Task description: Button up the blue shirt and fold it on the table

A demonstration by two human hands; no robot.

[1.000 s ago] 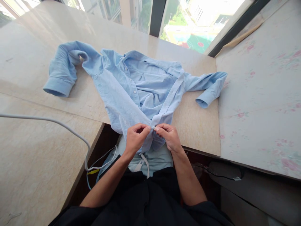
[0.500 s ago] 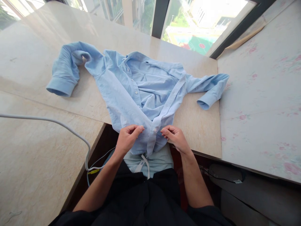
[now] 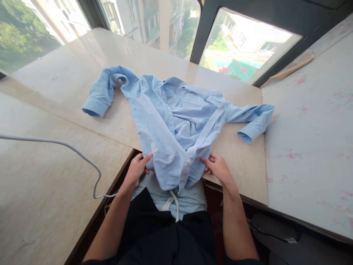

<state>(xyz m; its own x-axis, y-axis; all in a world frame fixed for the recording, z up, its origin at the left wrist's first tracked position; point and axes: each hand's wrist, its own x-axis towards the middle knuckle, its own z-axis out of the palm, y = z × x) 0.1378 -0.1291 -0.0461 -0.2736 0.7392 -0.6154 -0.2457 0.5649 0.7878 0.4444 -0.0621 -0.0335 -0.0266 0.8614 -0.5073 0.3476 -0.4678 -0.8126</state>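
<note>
A light blue button-up shirt (image 3: 162, 143) lies spread on the stone-patterned counter, its collar toward the window and its hem hanging over the near edge. The front gapes open at the top, and a white button (image 3: 189, 161) shows low on the placket. At the shirt's left side edge, my left hand (image 3: 138, 167) pinches the cloth between thumb and fingers. My right hand (image 3: 217, 166) grips the opposite side edge near the hem. Both sleeves are bent, with the left cuff (image 3: 95, 106) and the right cuff (image 3: 245, 134) resting on the counter.
The counter (image 3: 55, 147) runs left and under the shirt. A grey cable (image 3: 68, 146) crosses its left part. Windows (image 3: 242, 44) stand behind, and a flowered wall panel (image 3: 309, 154) borders the right. A dark cord (image 3: 270, 234) hangs below the counter.
My hands have moved apart, from beside the placket out to the shirt's two side edges. The view has tilted up and shifted left, so everything sits lower and further right.
</note>
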